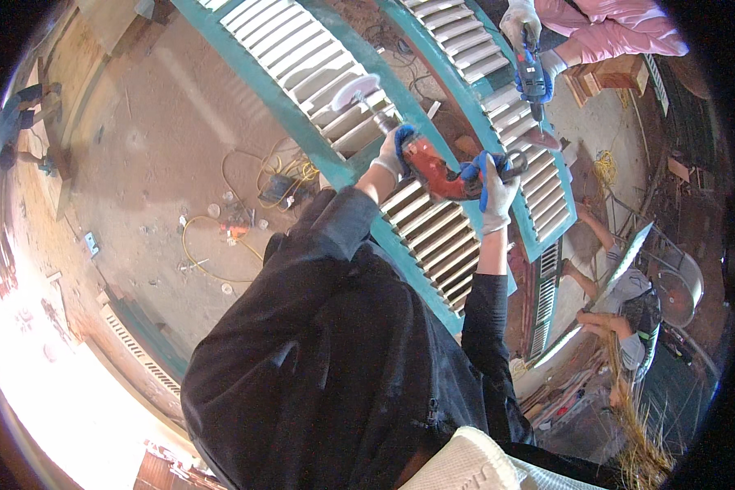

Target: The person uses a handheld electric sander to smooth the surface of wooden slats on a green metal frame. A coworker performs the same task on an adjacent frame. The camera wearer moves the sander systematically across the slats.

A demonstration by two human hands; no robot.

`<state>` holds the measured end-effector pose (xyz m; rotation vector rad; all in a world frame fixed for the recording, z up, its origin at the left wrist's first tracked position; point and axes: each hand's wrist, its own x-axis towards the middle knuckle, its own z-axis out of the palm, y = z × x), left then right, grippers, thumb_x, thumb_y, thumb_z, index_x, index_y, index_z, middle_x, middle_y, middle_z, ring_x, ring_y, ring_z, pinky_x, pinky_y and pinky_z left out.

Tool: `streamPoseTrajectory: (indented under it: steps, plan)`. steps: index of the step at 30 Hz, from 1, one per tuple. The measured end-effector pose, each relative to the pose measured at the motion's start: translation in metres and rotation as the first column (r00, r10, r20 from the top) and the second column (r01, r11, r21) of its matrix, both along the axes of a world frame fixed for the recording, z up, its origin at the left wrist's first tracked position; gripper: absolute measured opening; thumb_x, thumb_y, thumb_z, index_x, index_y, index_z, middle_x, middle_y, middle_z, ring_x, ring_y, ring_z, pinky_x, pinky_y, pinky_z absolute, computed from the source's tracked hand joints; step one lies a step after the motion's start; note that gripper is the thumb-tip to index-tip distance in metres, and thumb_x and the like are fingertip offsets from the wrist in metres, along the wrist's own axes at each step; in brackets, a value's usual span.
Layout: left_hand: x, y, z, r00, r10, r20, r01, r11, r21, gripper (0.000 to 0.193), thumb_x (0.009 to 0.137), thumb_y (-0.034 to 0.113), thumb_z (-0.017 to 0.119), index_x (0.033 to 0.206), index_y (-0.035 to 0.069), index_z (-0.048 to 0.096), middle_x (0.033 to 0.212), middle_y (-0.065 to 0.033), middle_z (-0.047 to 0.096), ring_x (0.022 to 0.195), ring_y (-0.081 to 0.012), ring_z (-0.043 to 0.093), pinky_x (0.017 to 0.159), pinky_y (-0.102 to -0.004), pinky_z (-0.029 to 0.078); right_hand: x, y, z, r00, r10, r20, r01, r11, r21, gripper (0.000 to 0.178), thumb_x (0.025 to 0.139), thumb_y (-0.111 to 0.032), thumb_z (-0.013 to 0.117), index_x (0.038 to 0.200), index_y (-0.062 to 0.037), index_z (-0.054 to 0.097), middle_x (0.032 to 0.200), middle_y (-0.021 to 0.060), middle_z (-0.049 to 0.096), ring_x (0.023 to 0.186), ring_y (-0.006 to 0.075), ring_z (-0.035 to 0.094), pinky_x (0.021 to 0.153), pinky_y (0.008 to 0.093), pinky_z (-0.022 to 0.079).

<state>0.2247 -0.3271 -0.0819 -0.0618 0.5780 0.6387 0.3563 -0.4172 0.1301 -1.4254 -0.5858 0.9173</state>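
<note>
Both my gloved hands are closed on a red power drill held over a louvered shutter. My left hand wraps the front of its body, near the chuck. Toward the back end, my right hand grips the handle. A round, pale sanding disc sits on a shaft in the chuck, above the shutter's slats; whether it touches them I cannot tell. The shutter has a teal frame and whitish slats, partly bare, and runs diagonally beneath the tool.
A second teal shutter lies to the right, where a co-worker's gloved hand holds a dark drill with a disc. Yellow cords lie on the floor at left. Another person holds a long panel at lower right.
</note>
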Motion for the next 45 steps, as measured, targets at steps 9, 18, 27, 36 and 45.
streamPoseTrajectory:
  steps: [9, 18, 27, 36, 45]
  plan:
    - [-0.006, 0.003, 0.032, 0.922, -0.216, -0.322, 0.140, 0.960, -0.241, 0.016, 0.075, 0.026, 0.060, 0.077, 0.011, 0.061, 0.070, -0.0066, 0.061, 0.063, -0.0237, 0.060, 0.063, -0.0411, 0.049, -0.017, -0.027, 0.006, 0.981, -0.173, -0.086, 0.181, 0.980, 0.088, 0.007, 0.084, -0.005, 0.059, 0.083, 0.0007, 0.056, 0.069, 0.0097, 0.061, 0.053, 0.0167, 0.059, 0.052, 0.0319, 0.053]
    - [-0.087, -0.032, 0.037, 0.936, -0.179, -0.302, 0.125, 0.974, -0.190, 0.017, 0.081, 0.028, 0.059, 0.075, 0.012, 0.059, 0.073, -0.0058, 0.062, 0.067, -0.0211, 0.060, 0.067, -0.0369, 0.050, -0.072, -0.043, -0.010, 0.918, -0.346, -0.192, 0.327, 0.937, -0.125, 0.008, 0.085, -0.004, 0.056, 0.080, 0.0019, 0.055, 0.068, 0.0095, 0.058, 0.051, 0.0180, 0.056, 0.056, 0.0383, 0.054]
    - [-0.079, -0.023, 0.063, 0.910, -0.278, -0.308, 0.180, 0.934, -0.310, 0.018, 0.076, 0.031, 0.060, 0.073, 0.014, 0.057, 0.070, -0.0060, 0.061, 0.064, -0.0238, 0.060, 0.064, -0.0402, 0.049, -0.072, -0.039, -0.005, 0.944, -0.260, -0.203, 0.245, 0.965, -0.095, 0.005, 0.085, -0.005, 0.057, 0.085, 0.0007, 0.056, 0.069, 0.0085, 0.059, 0.053, 0.0169, 0.057, 0.059, 0.0347, 0.054]
    - [-0.047, -0.004, 0.064, 0.971, -0.065, -0.228, 0.046, 0.995, -0.088, 0.015, 0.080, 0.026, 0.060, 0.079, 0.011, 0.059, 0.072, -0.0062, 0.062, 0.064, -0.0205, 0.061, 0.065, -0.0373, 0.051, -0.034, -0.044, -0.049, 0.964, -0.256, -0.069, 0.259, 0.965, 0.041, 0.010, 0.082, -0.003, 0.061, 0.086, -0.0030, 0.053, 0.077, 0.0032, 0.057, 0.066, 0.0108, 0.054, 0.061, 0.0258, 0.047]
    - [-0.105, -0.002, 0.074, 0.954, -0.094, -0.286, 0.111, 0.993, 0.042, 0.017, 0.080, 0.026, 0.060, 0.078, 0.009, 0.058, 0.068, -0.0040, 0.059, 0.059, -0.0190, 0.059, 0.059, -0.0347, 0.051, -0.061, -0.057, -0.045, 0.976, -0.173, -0.133, 0.177, 0.984, 0.021, 0.003, 0.083, -0.003, 0.056, 0.083, -0.0015, 0.054, 0.069, 0.0065, 0.058, 0.054, 0.0167, 0.057, 0.059, 0.0337, 0.052]
